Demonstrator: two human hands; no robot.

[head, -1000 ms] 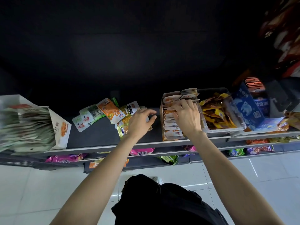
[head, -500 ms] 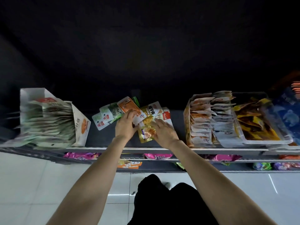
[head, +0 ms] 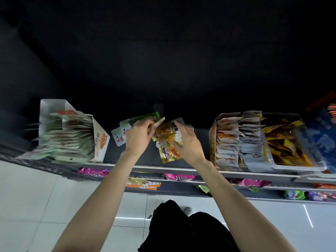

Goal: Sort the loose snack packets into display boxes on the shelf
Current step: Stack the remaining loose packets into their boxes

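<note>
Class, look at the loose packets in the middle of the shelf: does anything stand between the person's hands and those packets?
Nothing visible does. The left hand already pinches an orange-and-white packet, and the right hand rests on the yellow foil packets lying on the dark shelf.

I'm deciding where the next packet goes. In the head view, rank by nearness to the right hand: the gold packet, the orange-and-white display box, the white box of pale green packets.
1. Gold foil packet: under the right hand.
2. Orange-and-white cardboard display box: on its right.
3. White cardboard box of pale green packets: far left.
</note>
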